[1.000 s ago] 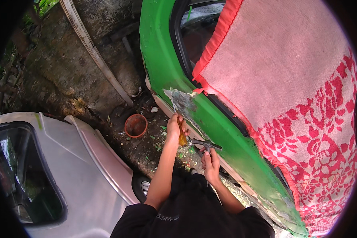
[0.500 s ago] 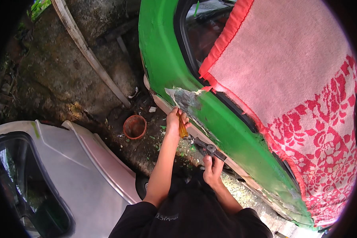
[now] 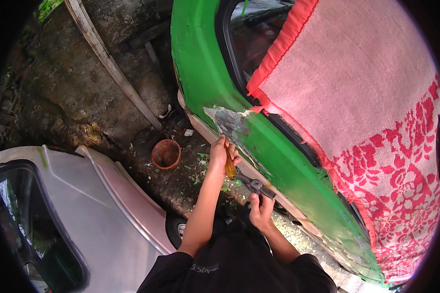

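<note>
My left hand (image 3: 221, 155) is closed around the amber handle of a screwdriver (image 3: 230, 168). Its tip end lies hidden by my fingers, at the edge of a bare grey patch (image 3: 232, 124) in the green car body (image 3: 278, 156). My right hand (image 3: 261, 212) grips a dark pliers-like tool (image 3: 256, 184) with a round joint. One end of this tool reaches the butt of the screwdriver handle; whether they touch I cannot tell. Paint around the patch is cracked and lifted.
A pink and red floral towel (image 3: 357, 93) drapes over the green car at right. A silver car (image 3: 102, 195) stands at lower left. Between them, a terracotta-coloured bowl (image 3: 166, 154) sits on ground strewn with green flakes. A long pale strip (image 3: 110, 63) leans at upper left.
My left hand and the screwdriver have shifted slightly right and down. The pliers-like tool has moved a little left, and its end is now nearer the handle's butt.
</note>
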A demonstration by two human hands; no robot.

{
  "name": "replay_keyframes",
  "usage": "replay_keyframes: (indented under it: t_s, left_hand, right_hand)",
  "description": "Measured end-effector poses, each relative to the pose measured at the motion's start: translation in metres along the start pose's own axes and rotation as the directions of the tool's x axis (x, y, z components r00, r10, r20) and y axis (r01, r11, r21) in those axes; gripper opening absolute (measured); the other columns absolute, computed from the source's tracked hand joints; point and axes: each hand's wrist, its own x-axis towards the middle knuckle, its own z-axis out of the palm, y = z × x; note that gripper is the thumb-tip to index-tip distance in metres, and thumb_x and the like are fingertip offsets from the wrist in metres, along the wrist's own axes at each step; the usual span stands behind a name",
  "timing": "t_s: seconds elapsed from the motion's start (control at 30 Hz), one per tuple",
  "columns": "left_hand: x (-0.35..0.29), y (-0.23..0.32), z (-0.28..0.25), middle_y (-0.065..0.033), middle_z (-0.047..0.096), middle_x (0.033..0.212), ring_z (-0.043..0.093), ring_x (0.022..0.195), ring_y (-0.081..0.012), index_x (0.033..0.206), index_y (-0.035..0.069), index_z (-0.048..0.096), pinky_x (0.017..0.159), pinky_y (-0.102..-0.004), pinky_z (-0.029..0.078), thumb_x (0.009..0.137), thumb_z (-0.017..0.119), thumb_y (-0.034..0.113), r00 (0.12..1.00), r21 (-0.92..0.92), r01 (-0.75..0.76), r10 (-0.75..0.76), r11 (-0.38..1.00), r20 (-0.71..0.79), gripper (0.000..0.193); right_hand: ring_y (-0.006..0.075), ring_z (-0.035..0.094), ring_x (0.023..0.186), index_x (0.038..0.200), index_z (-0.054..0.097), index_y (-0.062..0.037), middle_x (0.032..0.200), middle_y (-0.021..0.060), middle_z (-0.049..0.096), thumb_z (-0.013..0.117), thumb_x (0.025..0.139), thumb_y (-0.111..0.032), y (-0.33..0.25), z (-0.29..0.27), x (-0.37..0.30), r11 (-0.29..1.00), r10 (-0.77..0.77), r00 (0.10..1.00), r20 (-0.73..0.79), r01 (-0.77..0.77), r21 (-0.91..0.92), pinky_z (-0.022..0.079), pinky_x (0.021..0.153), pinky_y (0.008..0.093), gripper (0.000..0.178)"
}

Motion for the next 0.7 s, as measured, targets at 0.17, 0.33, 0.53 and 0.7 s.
replay_keyframes:
  t_s: [0.17, 0.33, 0.53, 0.7]
  left_hand:
    - [0.004, -0.003, 0.003, -0.0026, 0.027, 0.047, 0.026, 0.042, -0.0143, 0.075, 0.012, 0.036, 0.038, -0.0289, 0.028, 0.101, 0.029, 0.030, 1.000, -0.047, -0.019, 0.019, 0.999, 0.015, 0.033]
    - [0.007, -0.002, 0.015, -0.0029, 0.028, 0.046, 0.027, 0.042, -0.0146, 0.074, 0.012, 0.035, 0.038, -0.0284, 0.028, 0.101, 0.029, 0.029, 1.000, -0.105, -0.009, 0.007, 0.994, -0.022, 0.032]
    - [0.010, 0.001, 0.011, -0.0017, 0.026, 0.047, 0.027, 0.044, -0.0141, 0.074, 0.012, 0.035, 0.040, -0.0282, 0.028, 0.100, 0.029, 0.027, 1.000, -0.157, 0.003, -0.006, 0.988, -0.018, 0.031]
    - [0.010, -0.001, 0.011, -0.0013, 0.026, 0.048, 0.028, 0.044, -0.0143, 0.074, 0.012, 0.035, 0.039, -0.0287, 0.029, 0.100, 0.030, 0.028, 1.000, -0.106, 0.000, -0.002, 0.994, -0.026, 0.030]
  right_hand:
    - [0.0254, 0.059, 0.053, 0.092, 0.058, 0.0043, 0.069, 0.0132, 0.060, 0.054, 0.086, -0.015, -0.022, -0.008, -0.007, 0.974, -0.221, 0.968, -0.115, 0.225, 0.018, 0.046, 0.052, 0.0309, 0.020]
    - [0.0264, 0.054, 0.045, 0.083, 0.054, 0.0028, 0.061, 0.0121, 0.054, 0.054, 0.079, -0.008, 0.018, 0.009, -0.004, 0.931, -0.365, 0.922, -0.131, 0.355, -0.089, 0.044, 0.046, 0.0336, 0.011]
    - [0.0241, 0.052, 0.047, 0.089, 0.049, 0.0016, 0.063, 0.0110, 0.053, 0.051, 0.088, -0.010, 0.003, -0.006, -0.009, 0.944, -0.328, 0.921, -0.209, 0.308, -0.122, 0.040, 0.046, 0.0317, 0.012]
    - [0.0162, 0.039, 0.044, 0.081, 0.044, -0.0029, 0.057, 0.0053, 0.043, 0.046, 0.093, -0.017, 0.004, 0.006, -0.005, 0.896, -0.367, 0.838, -0.404, 0.436, 0.089, 0.033, 0.043, 0.0319, 0.019]
